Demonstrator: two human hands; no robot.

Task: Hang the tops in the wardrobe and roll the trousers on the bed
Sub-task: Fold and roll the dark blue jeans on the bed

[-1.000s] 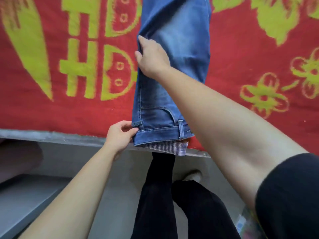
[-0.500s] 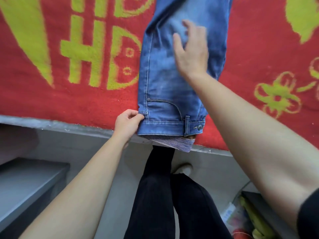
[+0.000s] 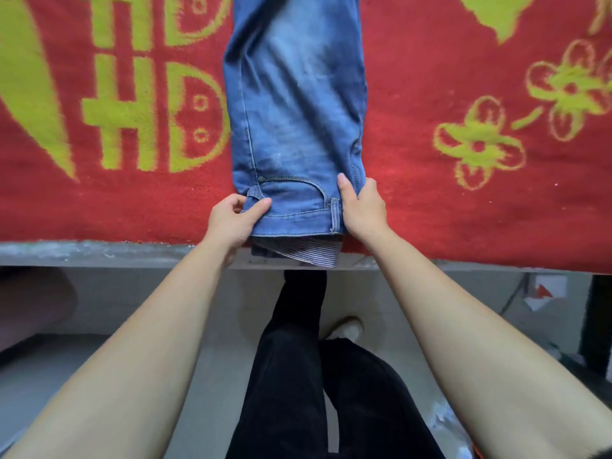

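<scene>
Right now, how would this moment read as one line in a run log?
jeans: flat on red blanket, unrolled | left hand: grips waistband corner | right hand: grips opposite corner

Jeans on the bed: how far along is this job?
Done: the jeans lie folded lengthwise, flat on the red blanket. In hand: left hand and right hand grip the waistband corners. Left: no roll has begun; no tops or wardrobe in view.

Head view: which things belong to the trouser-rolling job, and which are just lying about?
Job: blue jeans, lying on the red blanket; left hand and right hand, each gripping a waistband corner.
Lying about: red-and-white paper on the floor, right; pale clutter, lower right, unclear.
</scene>
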